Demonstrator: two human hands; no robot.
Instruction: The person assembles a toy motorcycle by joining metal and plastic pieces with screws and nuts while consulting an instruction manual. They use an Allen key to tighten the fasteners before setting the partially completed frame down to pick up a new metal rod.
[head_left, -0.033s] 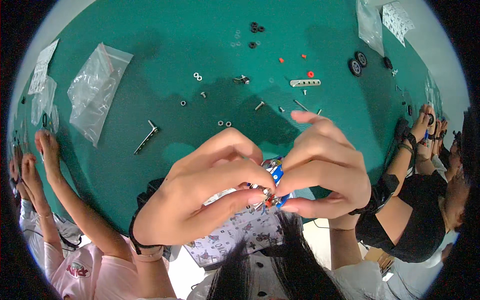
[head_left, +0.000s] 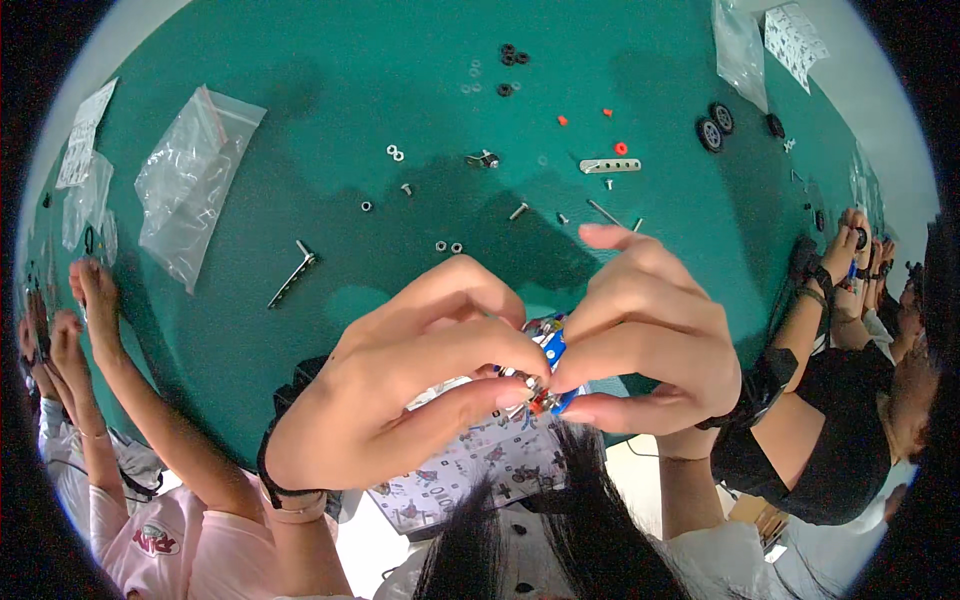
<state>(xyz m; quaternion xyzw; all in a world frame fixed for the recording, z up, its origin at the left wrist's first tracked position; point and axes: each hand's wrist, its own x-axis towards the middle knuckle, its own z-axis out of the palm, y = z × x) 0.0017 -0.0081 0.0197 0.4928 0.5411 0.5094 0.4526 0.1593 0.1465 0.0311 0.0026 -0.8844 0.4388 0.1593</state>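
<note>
Head view shows two hands close to the camera, held up over a green table (head_left: 330, 60). The left hand (head_left: 400, 385) and the right hand (head_left: 645, 335) meet in the middle, and both pinch one small blue and silver part (head_left: 545, 365) between their fingertips. The small part sits right where the thumbs and first fingers come together, so most of it is hidden; only a bit of blue, some shiny metal and a spot of red show. Under the hands, near the person, lies a sheet with little pictures (head_left: 470, 465). Farther away on the table are many tiny pieces: a bent metal bracket (head_left: 292, 273) on the left, a flat metal strip with holes (head_left: 610, 165) toward the right, small nuts (head_left: 448, 246) near the middle, little red bits (head_left: 620, 148) and black wheels (head_left: 715, 127) far right. A clear plastic bag (head_left: 190, 180) lies on the far left. Other people's hands (head_left: 75, 320) reach in at the left edge, and more hands (head_left: 855, 245) work at the right edge.
</note>
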